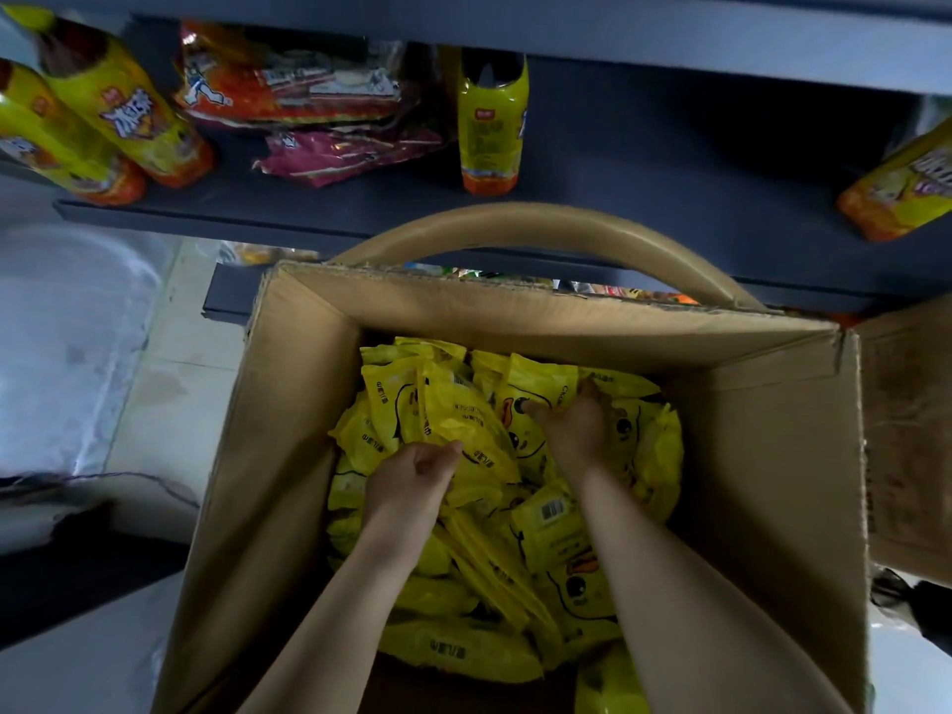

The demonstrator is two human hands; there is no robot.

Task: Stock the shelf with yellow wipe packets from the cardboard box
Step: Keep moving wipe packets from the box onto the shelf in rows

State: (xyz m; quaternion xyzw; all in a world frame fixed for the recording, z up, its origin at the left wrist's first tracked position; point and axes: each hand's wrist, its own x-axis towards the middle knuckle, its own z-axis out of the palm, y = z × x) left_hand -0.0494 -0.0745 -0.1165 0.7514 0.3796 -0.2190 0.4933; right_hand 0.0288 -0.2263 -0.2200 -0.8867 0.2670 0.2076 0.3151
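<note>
Both bare forearms are reaching forward and down, wrists near each other.
Left hand [412, 474] is pinching a yellow wipe packet [458, 414] between thumb and curled fingers; right hand [574, 427], back up and farther forward, is curling its fingers over a duck-faced packet [541, 383].

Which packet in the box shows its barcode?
The packet beside the right hand's wrist, between the arms: barcode facing up; the rest show duck faces or text.

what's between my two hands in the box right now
Only yellow wipe packets lie between the left hand and right hand, piled in the cardboard box; the head view shows it.
</note>
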